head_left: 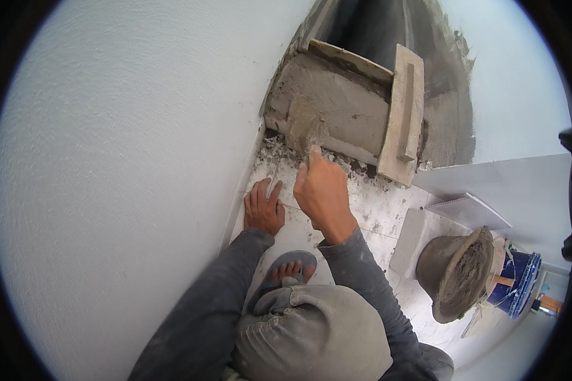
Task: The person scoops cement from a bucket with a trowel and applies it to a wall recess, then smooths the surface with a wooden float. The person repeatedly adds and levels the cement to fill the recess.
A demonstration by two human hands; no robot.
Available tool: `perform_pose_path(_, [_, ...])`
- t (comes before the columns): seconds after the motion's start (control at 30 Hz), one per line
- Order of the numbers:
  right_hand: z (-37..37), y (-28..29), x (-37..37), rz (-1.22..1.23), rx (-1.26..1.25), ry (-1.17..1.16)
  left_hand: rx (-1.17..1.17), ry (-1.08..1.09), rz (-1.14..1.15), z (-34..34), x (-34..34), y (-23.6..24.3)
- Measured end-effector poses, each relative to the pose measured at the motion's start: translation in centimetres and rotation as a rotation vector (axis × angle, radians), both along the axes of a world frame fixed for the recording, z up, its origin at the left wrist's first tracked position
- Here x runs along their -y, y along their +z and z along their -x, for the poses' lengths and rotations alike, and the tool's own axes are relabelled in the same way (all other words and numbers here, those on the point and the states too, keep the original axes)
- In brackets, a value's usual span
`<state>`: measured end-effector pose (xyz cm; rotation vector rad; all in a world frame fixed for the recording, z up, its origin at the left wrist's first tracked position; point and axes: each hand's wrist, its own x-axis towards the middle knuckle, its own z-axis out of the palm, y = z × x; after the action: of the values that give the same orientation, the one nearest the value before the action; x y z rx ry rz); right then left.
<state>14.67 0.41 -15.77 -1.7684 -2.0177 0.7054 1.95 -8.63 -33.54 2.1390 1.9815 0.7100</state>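
My right hand [325,195] is closed around the handle of a mortar-smeared trowel [304,120], its blade lying against the low cement-covered ledge [353,114]. Most of the handle is hidden in my fist. Down on the white tiled floor [375,222], close to the left wall, my left hand [264,206] rests with fingers spread, holding nothing. A wooden float [403,114] with a bar handle leans at the ledge's right end. Along the ledge's top edge runs a mortar-crusted board [353,61].
A bucket of wet mortar [465,274] stands at the right, with a blue bucket [516,284] beyond it. A spiral notebook [471,211] leans by the right wall. Mortar crumbs [279,155] litter the floor below the ledge. The textured white wall [140,127] fills the left.
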Motion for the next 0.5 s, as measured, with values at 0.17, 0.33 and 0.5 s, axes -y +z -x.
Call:
perform_pose_path(0.17, [2.2, -0.6, -2.6, -0.018, -0.051, 0.044, -0.027, 0.011, 0.045, 0.1, 0.2, -0.1])
perform_pose_path(0.33, [2.9, -0.8, -3.9, 0.061, -0.018, -0.08, -0.011, 0.016, 0.043, 0.1, 0.1, -0.1])
perform_pose_path(0.5, [2.2, -0.9, -4.7, 0.059, -0.044, -0.033, -0.04, 0.019, 0.038, -0.1, 0.0, -0.1])
